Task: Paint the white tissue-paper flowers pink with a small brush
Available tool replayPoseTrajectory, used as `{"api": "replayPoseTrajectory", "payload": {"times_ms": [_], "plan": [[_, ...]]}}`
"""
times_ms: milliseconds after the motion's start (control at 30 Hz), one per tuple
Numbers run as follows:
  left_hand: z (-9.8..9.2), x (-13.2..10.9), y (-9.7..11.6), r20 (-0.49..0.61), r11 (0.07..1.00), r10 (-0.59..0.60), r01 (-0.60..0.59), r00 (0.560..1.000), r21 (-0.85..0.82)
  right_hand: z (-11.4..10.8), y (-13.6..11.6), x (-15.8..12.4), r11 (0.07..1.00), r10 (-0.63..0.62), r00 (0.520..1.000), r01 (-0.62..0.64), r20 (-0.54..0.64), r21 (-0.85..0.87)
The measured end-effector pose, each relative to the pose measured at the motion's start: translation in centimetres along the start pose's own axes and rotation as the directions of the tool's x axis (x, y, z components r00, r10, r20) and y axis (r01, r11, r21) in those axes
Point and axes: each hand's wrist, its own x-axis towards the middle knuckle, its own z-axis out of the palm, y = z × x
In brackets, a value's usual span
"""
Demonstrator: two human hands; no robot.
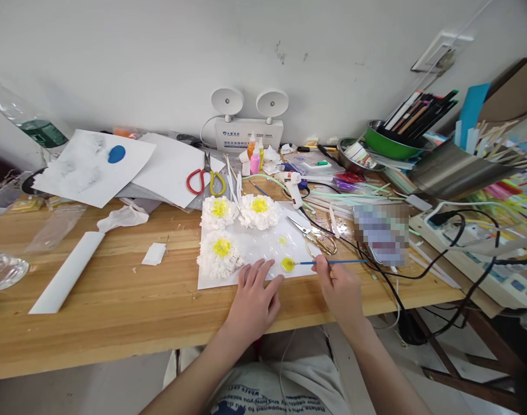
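Observation:
My right hand (339,283) pinches a thin blue paintbrush (332,262) whose tip rests in a small puddle of yellow paint (288,264). The puddle lies on a white glossy sheet (267,245) on the wooden table (116,288). My left hand (255,294) lies flat with fingers spread on the near edge of that sheet. Three white paper flowers with yellow centres stand on the sheet: one at the near left (221,253), one behind it (218,211) and one at the back middle (259,210).
Gold scissors (317,237) and a white glue gun (295,190) lie right of the flowers. Red-and-yellow scissors (205,180), paint bottles (255,157) and white papers (94,164) sit at the back. Cables and a power strip (475,242) crowd the right side.

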Motion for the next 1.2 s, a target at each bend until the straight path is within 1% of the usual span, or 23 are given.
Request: {"api": "replayPoseTrajectory", "payload": {"times_ms": [67,167,267,367,433,600,700,800,867,933,1033,1133,1200], "plan": [[0.0,0.0,0.0,0.0,1.0,-0.003,0.003,1.0,0.001,-0.2,-0.1,0.1,0.993,0.096,0.995,-0.097,0.019,0.072],[0.0,0.0,0.0,-0.002,1.0,-0.006,0.006,1.0,-0.001,-0.6,-0.1,0.0,0.949,0.261,0.965,-0.263,0.033,0.175],[0.1,0.0,0.1,-0.007,1.0,-0.003,0.003,1.0,-0.001,-0.8,-0.2,-0.2,0.916,0.334,0.942,-0.333,0.035,0.223],[0.1,-0.1,0.0,-0.005,1.0,-0.008,0.008,1.0,-0.004,-0.7,-0.2,-0.3,0.916,0.336,0.941,-0.336,0.041,0.218],[0.2,-0.1,0.0,-0.005,1.0,-0.009,0.009,1.0,-0.006,-0.5,-0.1,-0.3,0.931,0.307,0.95,-0.311,0.049,0.193],[0.2,-0.1,-0.1,-0.009,1.0,-0.003,0.003,1.0,-0.004,-0.1,0.0,-0.3,0.98,0.156,0.985,-0.163,0.069,0.113],[0.1,-0.1,0.0,-0.011,1.0,-0.001,0.001,1.0,0.0,0.0,0.0,-0.4,0.991,0.104,0.993,-0.109,0.06,0.074],[0.1,0.0,0.0,-0.008,1.0,-0.003,0.003,1.0,0.001,0.0,0.0,-0.4,0.991,0.113,0.991,-0.117,0.067,0.065],[0.1,0.0,0.0,-0.008,1.0,-0.005,0.005,1.0,-0.002,-0.1,0.0,-0.3,0.98,0.168,0.981,-0.177,0.094,0.093],[0.1,0.0,0.0,-0.01,1.0,-0.005,0.004,1.0,-0.004,-0.2,0.1,-0.3,0.945,0.263,0.955,-0.283,0.133,0.164],[0.2,-0.1,-0.1,-0.017,1.0,0.0,0.0,1.0,-0.003,-0.3,0.4,-0.5,0.835,0.429,0.892,-0.452,0.144,0.313],[0.2,-0.1,-0.1,-0.022,1.0,0.004,-0.004,1.0,0.0,-0.4,0.9,-0.9,0.707,0.543,0.83,-0.532,0.125,0.466],[0.2,-0.2,-0.1,-0.024,1.0,0.006,-0.006,1.0,0.001,-0.3,1.3,-1.1,0.627,0.58,0.801,-0.554,0.147,0.548]]}}
